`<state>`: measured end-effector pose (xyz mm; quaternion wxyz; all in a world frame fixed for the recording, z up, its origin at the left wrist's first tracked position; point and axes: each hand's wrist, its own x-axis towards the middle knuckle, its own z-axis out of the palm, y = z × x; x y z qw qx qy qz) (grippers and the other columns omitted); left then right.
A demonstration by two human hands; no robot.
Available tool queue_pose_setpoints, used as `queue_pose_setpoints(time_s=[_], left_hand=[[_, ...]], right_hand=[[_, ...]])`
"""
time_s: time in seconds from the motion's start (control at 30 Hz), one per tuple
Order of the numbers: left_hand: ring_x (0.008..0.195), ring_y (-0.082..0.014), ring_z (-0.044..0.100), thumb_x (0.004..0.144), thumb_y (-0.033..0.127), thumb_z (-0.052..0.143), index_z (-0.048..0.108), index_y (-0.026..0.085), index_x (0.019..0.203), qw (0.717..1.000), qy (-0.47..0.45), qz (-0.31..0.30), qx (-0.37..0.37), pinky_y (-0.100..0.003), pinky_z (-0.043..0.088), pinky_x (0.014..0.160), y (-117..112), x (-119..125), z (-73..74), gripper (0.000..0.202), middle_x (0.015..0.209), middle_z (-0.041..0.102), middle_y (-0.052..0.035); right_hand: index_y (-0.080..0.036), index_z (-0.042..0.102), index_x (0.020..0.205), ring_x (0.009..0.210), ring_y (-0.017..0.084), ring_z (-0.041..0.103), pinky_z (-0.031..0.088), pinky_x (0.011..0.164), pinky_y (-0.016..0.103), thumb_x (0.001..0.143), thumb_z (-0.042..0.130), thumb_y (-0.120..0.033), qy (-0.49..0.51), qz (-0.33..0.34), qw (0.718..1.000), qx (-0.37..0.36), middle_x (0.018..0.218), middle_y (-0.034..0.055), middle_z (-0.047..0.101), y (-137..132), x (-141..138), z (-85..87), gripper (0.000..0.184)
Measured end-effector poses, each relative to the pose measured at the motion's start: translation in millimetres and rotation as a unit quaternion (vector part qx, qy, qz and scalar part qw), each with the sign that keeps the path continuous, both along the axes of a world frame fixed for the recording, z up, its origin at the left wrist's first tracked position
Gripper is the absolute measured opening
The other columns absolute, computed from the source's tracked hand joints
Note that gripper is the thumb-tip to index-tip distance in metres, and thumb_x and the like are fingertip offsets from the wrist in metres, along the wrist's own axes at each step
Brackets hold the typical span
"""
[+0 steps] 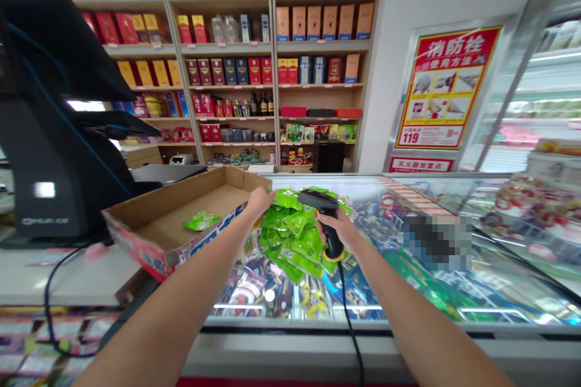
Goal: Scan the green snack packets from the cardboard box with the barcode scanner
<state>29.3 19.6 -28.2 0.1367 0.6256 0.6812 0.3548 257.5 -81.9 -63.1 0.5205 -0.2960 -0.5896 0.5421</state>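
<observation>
My right hand is closed round the handle of a black barcode scanner with an orange ring and a black cable that hangs down toward me. The scanner's head points at a heap of green snack packets lying on the glass lid of a freezer. My left hand reaches to the far left edge of the heap, its fingers curled on a green packet. One more green packet lies alone inside an open cardboard box to the left.
A black till screen on its stand rises at the left on the counter. Shelves of boxed goods and bottles fill the back wall. A red fire-hose poster hangs on the right, beside a chilled display.
</observation>
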Motion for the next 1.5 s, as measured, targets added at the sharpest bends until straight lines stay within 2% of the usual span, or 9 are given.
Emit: queue_pose_setpoints(time_s=[0.1, 0.2, 0.37, 0.5, 0.7, 1.07, 1.2, 1.37, 1.5], left_hand=[[0.067, -0.0249, 0.067, 0.070, 0.030, 0.075, 0.057, 0.016, 0.064, 0.981, -0.178, -0.019, -0.078, -0.027, 0.046, 0.053, 2, 3, -2.5, 0.024, 0.053, 0.059, -0.0052], [0.048, -0.0170, 0.060, 0.059, 0.025, 0.084, 0.051, 0.018, 0.060, 0.914, -0.389, -0.066, -0.092, -0.023, 0.039, 0.043, -13, -1, -14.1, 0.034, 0.045, 0.051, 0.0026], [0.049, -0.0117, 0.058, 0.053, 0.030, 0.086, 0.052, 0.017, 0.068, 0.807, -0.567, -0.157, 0.058, -0.023, 0.047, 0.050, -51, -9, -41.1, 0.039, 0.055, 0.058, 0.0045], [0.047, -0.0081, 0.053, 0.053, 0.036, 0.085, 0.050, 0.017, 0.071, 0.759, -0.607, -0.182, 0.149, -0.019, 0.042, 0.048, -65, 2, -52.4, 0.043, 0.056, 0.056, 0.0060], [0.039, -0.0037, 0.040, 0.051, 0.039, 0.085, 0.045, 0.018, 0.066, 0.756, -0.613, -0.170, 0.153, -0.015, 0.029, 0.039, -71, 18, -47.5, 0.048, 0.048, 0.046, 0.0103], [0.038, -0.0030, 0.037, 0.057, 0.040, 0.082, 0.042, 0.019, 0.066, 0.765, -0.607, -0.161, 0.142, -0.016, 0.028, 0.041, -72, 21, -49.8, 0.045, 0.047, 0.044, 0.0108], [0.040, -0.0046, 0.042, 0.057, 0.039, 0.081, 0.044, 0.018, 0.067, 0.758, -0.618, -0.145, 0.149, -0.017, 0.032, 0.043, -69, 19, -50.7, 0.044, 0.048, 0.044, 0.0102], [0.063, -0.0126, 0.061, 0.065, 0.035, 0.075, 0.047, 0.018, 0.073, 0.722, -0.650, -0.102, 0.214, -0.027, 0.050, 0.065, -68, -1, -28.6, 0.034, 0.066, 0.060, 0.0028], [0.077, -0.0139, 0.063, 0.073, 0.020, 0.066, 0.045, 0.018, 0.074, 0.678, -0.673, -0.023, 0.294, -0.034, 0.051, 0.080, -60, -39, -2.1, 0.021, 0.075, 0.060, 0.0004]], right_hand=[[-0.015, 0.059, 0.082, 0.038, 0.011, 0.052, 0.045, 0.037, 0.023, 0.070, 0.071, -0.041, -0.013, 0.015, 1.000, 0.005, 0.053, -0.0014, 0.060, -1, -2, -0.3, 0.031], [-0.015, 0.059, 0.083, 0.037, 0.011, 0.052, 0.045, 0.037, 0.023, 0.071, 0.070, -0.042, -0.023, 0.032, 0.999, 0.003, 0.052, -0.0017, 0.059, -2, -3, 0.3, 0.031], [-0.016, 0.059, 0.082, 0.034, 0.011, 0.050, 0.042, 0.036, 0.023, 0.072, 0.070, -0.043, -0.059, 0.082, 0.995, -0.009, 0.051, -0.0020, 0.059, -5, -5, 0.5, 0.032], [-0.016, 0.059, 0.081, 0.036, 0.012, 0.052, 0.042, 0.036, 0.022, 0.074, 0.069, -0.044, -0.095, 0.111, 0.989, 0.006, 0.052, -0.0015, 0.059, -8, -8, -1.9, 0.031], [-0.016, 0.058, 0.080, 0.034, 0.011, 0.049, 0.040, 0.035, 0.023, 0.073, 0.069, -0.044, -0.115, 0.106, 0.988, 0.008, 0.051, -0.0015, 0.059, -10, -11, -2.3, 0.031], [-0.017, 0.056, 0.072, 0.035, 0.012, 0.052, 0.041, 0.036, 0.022, 0.072, 0.069, -0.045, -0.126, 0.107, 0.986, 0.012, 0.050, -0.0012, 0.058, -8, -7, -6.1, 0.030], [-0.016, 0.057, 0.075, 0.034, 0.012, 0.051, 0.041, 0.035, 0.023, 0.071, 0.070, -0.046, -0.111, 0.095, 0.989, -0.006, 0.050, -0.0011, 0.059, -7, -14, -6.7, 0.032], [-0.016, 0.059, 0.079, 0.036, 0.012, 0.052, 0.044, 0.035, 0.024, 0.068, 0.072, -0.044, -0.052, 0.076, 0.995, -0.044, 0.052, -0.0014, 0.060, -12, -43, 11.7, 0.033], [-0.017, 0.059, 0.075, 0.037, 0.012, 0.053, 0.044, 0.036, 0.024, 0.066, 0.072, -0.041, -0.035, 0.057, 0.996, -0.054, 0.050, -0.0021, 0.059, -11, -77, 35.1, 0.029]])
